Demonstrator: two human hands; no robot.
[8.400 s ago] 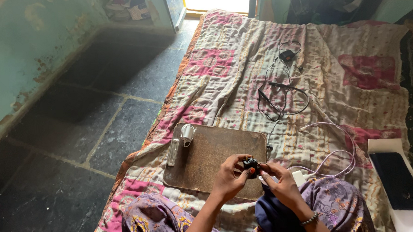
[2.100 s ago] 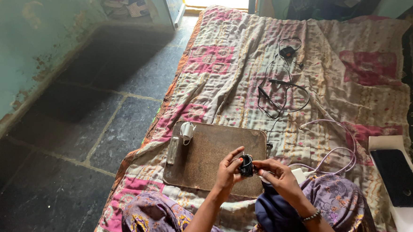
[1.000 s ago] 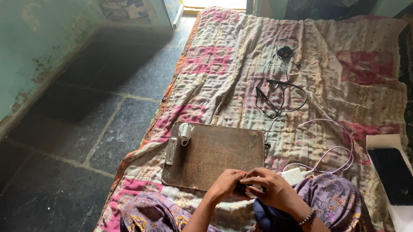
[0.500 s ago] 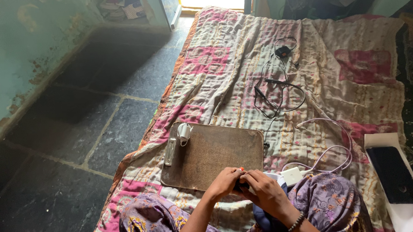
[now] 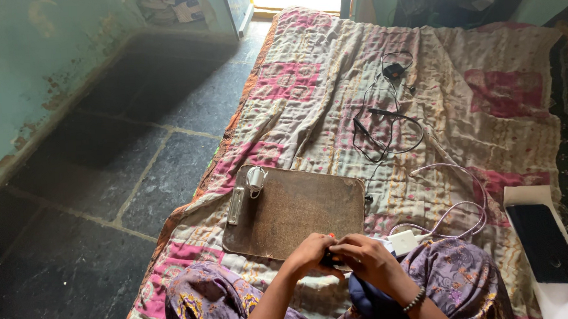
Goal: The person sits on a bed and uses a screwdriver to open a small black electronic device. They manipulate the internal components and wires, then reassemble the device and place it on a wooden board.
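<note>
Small dark object (image 5: pixel 329 259): one, mostly hidden between both hands, over the near edge of the brown clipboard (image 5: pixel 299 207).
Counts: one clipboard, one white charger block (image 5: pixel 403 242) with white cable (image 5: pixel 457 189), one tangle of black cable (image 5: pixel 386 125), one dark phone (image 5: pixel 546 243) on a white box.
Left hand (image 5: pixel 310 255): fingers curled tight, pinching the object.
Right hand (image 5: pixel 367 260): fingers folded over it from the other side, beaded band at wrist.
Pose: forearms converge above the lap, knuckles up, hands touching.
Surface: patchwork quilt (image 5: pixel 306 93).
</note>
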